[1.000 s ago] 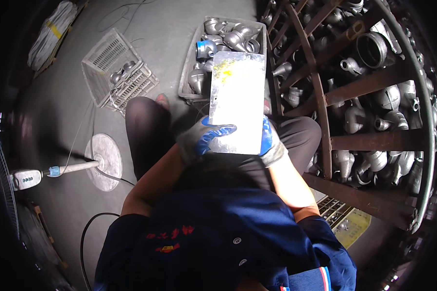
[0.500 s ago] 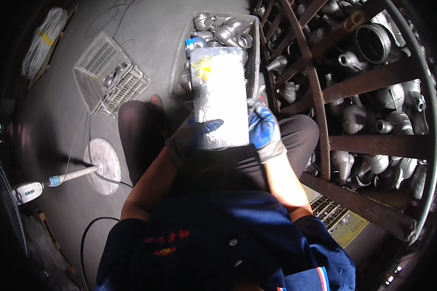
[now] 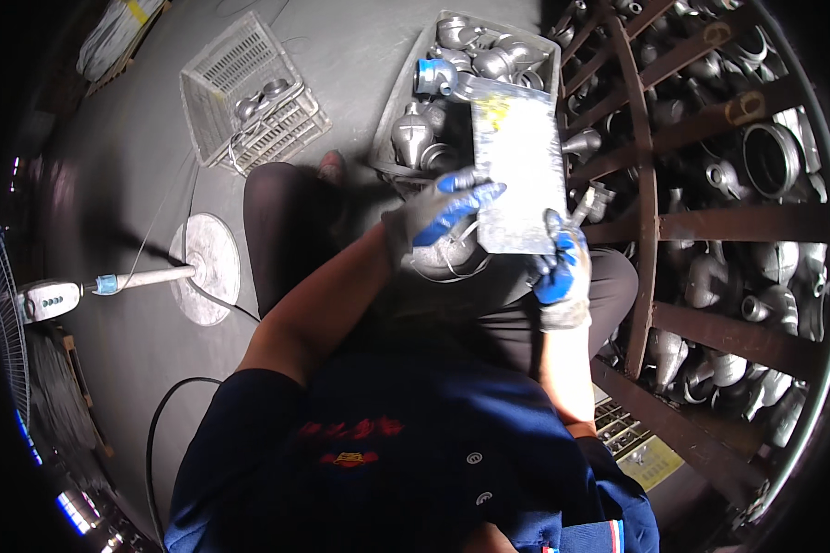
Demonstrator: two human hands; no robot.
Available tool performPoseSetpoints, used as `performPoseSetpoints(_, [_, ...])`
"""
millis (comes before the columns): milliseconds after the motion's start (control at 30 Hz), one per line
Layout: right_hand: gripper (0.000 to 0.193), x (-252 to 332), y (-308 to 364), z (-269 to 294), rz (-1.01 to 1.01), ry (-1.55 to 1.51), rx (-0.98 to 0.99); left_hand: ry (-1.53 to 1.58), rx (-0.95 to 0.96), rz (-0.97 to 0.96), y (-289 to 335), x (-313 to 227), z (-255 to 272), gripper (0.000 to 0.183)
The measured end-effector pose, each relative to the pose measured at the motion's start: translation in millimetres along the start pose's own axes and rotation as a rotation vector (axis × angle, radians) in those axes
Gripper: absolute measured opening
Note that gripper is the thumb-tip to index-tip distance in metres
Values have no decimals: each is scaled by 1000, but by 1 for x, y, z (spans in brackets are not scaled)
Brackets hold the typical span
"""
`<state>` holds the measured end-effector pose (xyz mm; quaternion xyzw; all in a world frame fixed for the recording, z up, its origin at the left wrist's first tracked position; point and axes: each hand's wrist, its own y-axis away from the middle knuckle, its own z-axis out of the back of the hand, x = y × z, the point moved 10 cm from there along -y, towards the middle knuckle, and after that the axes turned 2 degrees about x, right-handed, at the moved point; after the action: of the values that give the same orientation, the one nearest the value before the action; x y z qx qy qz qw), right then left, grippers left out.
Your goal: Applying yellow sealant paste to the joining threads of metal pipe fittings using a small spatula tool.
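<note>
A flat rectangular board or plate (image 3: 524, 175), bright white in the light with a yellow smear near its top, is held over my lap. My right hand (image 3: 563, 272), in a blue-coated glove, is closed on its lower right corner. My left hand (image 3: 447, 214), gloved alike, reaches to the plate's left edge with fingers stretched out; whether they touch it I cannot tell. Below the left hand a round metallic thing (image 3: 447, 256) shows between my knees, partly hidden. Beyond the plate stands a grey crate (image 3: 392, 120) of metal castings (image 3: 413, 136), one with a blue end (image 3: 431, 77).
A rusty-barred cage (image 3: 646, 166) full of castings stands on the right. At left are a tilted plastic crate (image 3: 240, 88) with a few castings and a pedestal fan (image 3: 51, 301) with a round base (image 3: 214, 267). A black cable (image 3: 152, 442) lies on the floor.
The view has shifted, so the surroundings sit further left or right. My left hand has loosened from the plate's lower left and its fingers have straightened. My right hand still holds the plate.
</note>
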<state>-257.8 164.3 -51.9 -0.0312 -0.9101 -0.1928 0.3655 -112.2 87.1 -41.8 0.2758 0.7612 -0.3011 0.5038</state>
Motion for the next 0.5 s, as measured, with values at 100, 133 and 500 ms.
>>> performPoseSetpoints(100, [19,18,0,-9,28,4,-7,-148,-258,226,-5,3,54,31])
performPoseSetpoints(133, [20,19,1,-7,18,-57,-63,-503,-325,278,4,40,89,40])
performPoseSetpoints(500, [33,29,-14,5,-38,-179,34,-1559,194,434,-33,93,84,43])
